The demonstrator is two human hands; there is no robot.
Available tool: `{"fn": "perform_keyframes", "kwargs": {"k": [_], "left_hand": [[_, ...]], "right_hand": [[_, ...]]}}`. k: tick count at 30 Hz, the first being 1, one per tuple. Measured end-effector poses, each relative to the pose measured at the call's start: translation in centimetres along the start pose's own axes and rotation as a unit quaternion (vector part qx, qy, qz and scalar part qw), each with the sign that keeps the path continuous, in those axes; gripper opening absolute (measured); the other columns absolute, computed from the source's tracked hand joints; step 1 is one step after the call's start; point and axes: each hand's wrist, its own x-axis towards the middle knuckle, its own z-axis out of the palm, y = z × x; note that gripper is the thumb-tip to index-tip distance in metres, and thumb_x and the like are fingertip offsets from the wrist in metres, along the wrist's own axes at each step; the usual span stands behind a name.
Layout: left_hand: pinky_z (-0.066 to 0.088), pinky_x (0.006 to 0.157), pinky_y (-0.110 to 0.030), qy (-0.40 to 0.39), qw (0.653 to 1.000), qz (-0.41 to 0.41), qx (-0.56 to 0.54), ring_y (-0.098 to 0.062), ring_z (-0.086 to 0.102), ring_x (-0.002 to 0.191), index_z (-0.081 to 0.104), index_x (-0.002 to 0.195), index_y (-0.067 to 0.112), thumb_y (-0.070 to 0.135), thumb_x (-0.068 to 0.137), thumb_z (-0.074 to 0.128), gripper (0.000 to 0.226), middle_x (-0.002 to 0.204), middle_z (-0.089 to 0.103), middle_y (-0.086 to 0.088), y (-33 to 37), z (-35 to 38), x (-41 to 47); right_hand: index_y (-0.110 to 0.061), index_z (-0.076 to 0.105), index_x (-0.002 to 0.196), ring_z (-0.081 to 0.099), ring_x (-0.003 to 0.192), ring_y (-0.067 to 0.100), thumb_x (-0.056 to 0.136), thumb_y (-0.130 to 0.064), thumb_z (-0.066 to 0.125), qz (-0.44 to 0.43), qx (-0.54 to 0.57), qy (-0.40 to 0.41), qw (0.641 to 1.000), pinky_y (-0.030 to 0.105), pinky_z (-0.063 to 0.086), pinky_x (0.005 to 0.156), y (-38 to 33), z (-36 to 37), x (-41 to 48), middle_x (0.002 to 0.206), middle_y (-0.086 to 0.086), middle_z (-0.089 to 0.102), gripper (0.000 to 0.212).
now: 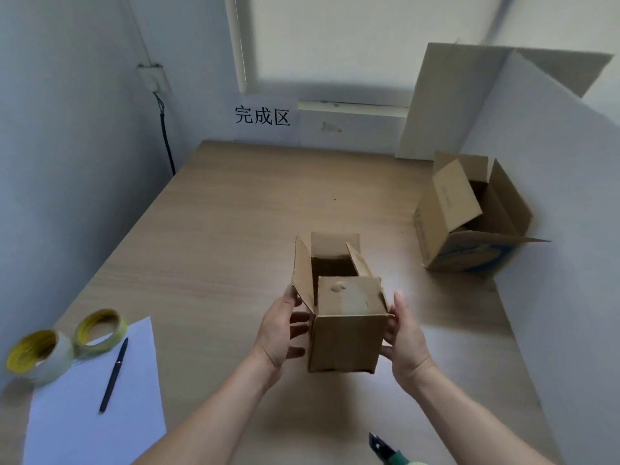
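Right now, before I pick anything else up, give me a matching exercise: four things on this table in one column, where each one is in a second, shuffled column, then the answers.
Things
1. small box
2. pen
3. tape rolls
4. larger box

Places
A. lying flat on the white paper
B. far right, beside the white partition
C. held between the left hand and the right hand
D. at the near left edge of the table

Pairs: 1-C, 2-A, 3-D, 4-B.
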Motion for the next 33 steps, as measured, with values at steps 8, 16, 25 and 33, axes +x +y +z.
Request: {"fn": "perform_keyframes", "kwargs": {"k": [8, 16, 25, 33], "left_hand": [[0.057, 0.084, -0.056, 0.066, 0.998, -0.005, 0.004, -0.026, 0.065, 0.1, 0.061, 0.114, 0.025, 0.056, 0.086, 0.06, 0.042, 0.106, 0.071, -0.004, -1.7, 1.3, 0.0], [0.059, 0.077, -0.047, 0.085, 0.994, -0.047, 0.054, -0.023, 0.069, 0.087, 0.07, 0.098, 0.016, 0.037, 0.098, 0.056, 0.025, 0.093, 0.075, -0.009, -3.3, 2.3, 1.4], [0.055, 0.06, -0.031, 0.063, 0.996, -0.057, -0.017, -0.024, 0.066, 0.082, 0.065, 0.099, 0.002, -0.002, 0.08, 0.073, 0.022, 0.087, 0.07, -0.014, -3.9, 2.8, 4.2], [0.051, 0.053, -0.028, 0.036, 0.998, -0.014, 0.039, -0.016, 0.055, 0.059, 0.056, 0.075, 0.007, -0.02, 0.072, 0.064, 0.029, 0.062, 0.053, -0.004, -1.9, 5.3, 7.0]], "right_hand": [[-0.017, 0.054, 0.109, 0.059, 0.106, 0.02, 0.07, -0.06, 0.058, 0.005, -0.106, -0.061, 0.993, 0.043, 0.042, 0.079, 0.0, -1.2, 0.3, 0.113, 0.006, 0.063, 0.058], [-0.02, 0.05, 0.119, 0.055, 0.105, 0.023, 0.086, -0.069, 0.056, 0.101, -0.261, -0.004, 0.96, 0.044, 0.052, 0.082, -1.0, -0.8, 2.5, 0.113, 0.001, 0.056, 0.059], [-0.012, 0.068, 0.109, 0.063, 0.084, 0.026, 0.081, -0.019, 0.058, 0.035, -0.288, -0.028, 0.957, 0.035, 0.057, 0.065, -3.3, -0.9, 4.6, 0.102, 0.008, 0.066, 0.031], [-0.023, 0.071, 0.102, 0.065, 0.091, 0.016, 0.073, -0.044, 0.082, -0.045, -0.358, -0.016, 0.933, 0.041, 0.059, 0.081, -4.5, -2.1, 6.5, 0.097, -0.006, 0.071, 0.038]]}}
